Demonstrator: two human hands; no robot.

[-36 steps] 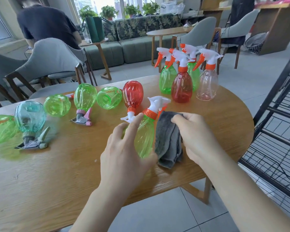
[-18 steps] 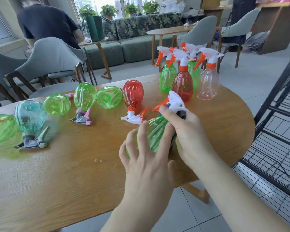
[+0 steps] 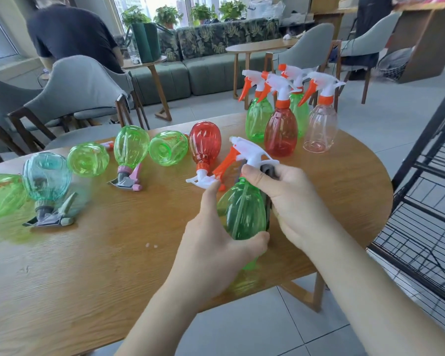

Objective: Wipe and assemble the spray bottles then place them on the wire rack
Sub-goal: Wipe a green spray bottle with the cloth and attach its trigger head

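**Green bottle held in both hands over the table**

The person holds a green bottle [image 3: 243,214] above the near edge of the wooden table [image 3: 88,265], tilted with its white sprayer head [image 3: 249,152] pointing up and away. The left hand [image 3: 216,247] cups the bottle's lower body, thumb curled under its base and a fingertip reaching up along its left side. The right hand [image 3: 290,204] grips the neck just below the sprayer, fingers curled round it; a dark grey cloth [image 3: 267,173] is pinched between this hand and the bottle, and only a small strip of it shows.

At the far right of the table four finished bottles stand upright in a tight group: a green one [image 3: 258,119], a red one [image 3: 280,132], a second green one [image 3: 299,111] behind, and a clear one [image 3: 320,129].

To the left, other bottles rest upside down or on their sides: a red bottle [image 3: 206,147] standing on its sprayer just beside the held one, a green bottle body [image 3: 168,151], a green bottle on a pink sprayer [image 3: 131,147], another green body [image 3: 88,159], a teal bottle [image 3: 46,176] on a grey sprayer, and a green body [image 3: 0,196] at the left edge.

A black wire rack [image 3: 427,201] stands right of the table. Grey chairs [image 3: 80,86] and a seated person [image 3: 70,37] are behind.
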